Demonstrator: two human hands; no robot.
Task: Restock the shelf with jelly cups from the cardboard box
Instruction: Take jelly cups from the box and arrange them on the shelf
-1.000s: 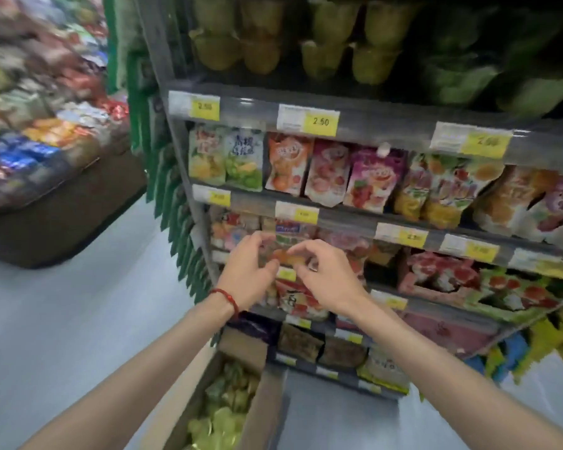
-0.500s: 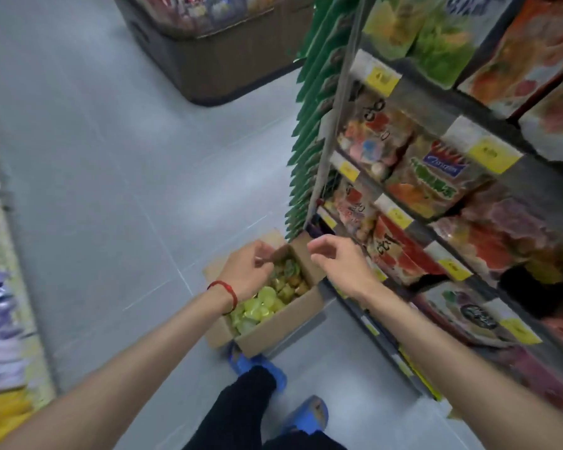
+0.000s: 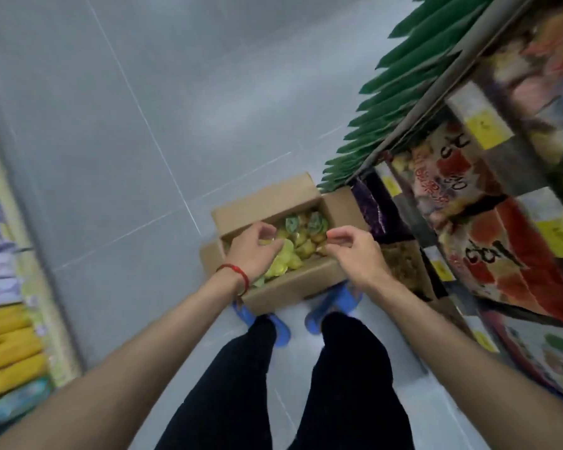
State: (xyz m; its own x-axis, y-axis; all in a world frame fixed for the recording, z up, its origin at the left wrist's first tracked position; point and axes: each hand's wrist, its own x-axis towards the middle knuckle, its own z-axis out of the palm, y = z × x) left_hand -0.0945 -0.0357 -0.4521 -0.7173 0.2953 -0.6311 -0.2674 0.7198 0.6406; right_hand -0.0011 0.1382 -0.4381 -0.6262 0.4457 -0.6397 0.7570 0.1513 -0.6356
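An open cardboard box (image 3: 283, 287) stands on the grey floor in front of my feet, filled with several yellow and green jelly cups (image 3: 298, 243). My left hand (image 3: 252, 251), with a red cord at the wrist, hovers over the box's left side, fingers curled and apart, holding nothing. My right hand (image 3: 355, 251) hangs above the box's right edge, fingers loosely bent, also holding nothing. The shelf (image 3: 488, 196) with bagged sweets and yellow price tags rises at the right.
Green packets (image 3: 400, 92) hang along the shelf's end post. Another rack with yellow and purple goods (image 3: 4, 336) lines the left edge. My black trouser legs and blue slippers (image 3: 335, 300) are just below the box. Grey tiled floor stretches ahead.
My view swung from the shelf down to the floor. Both hands left the shelf and dropped to just above the box of jelly cups.
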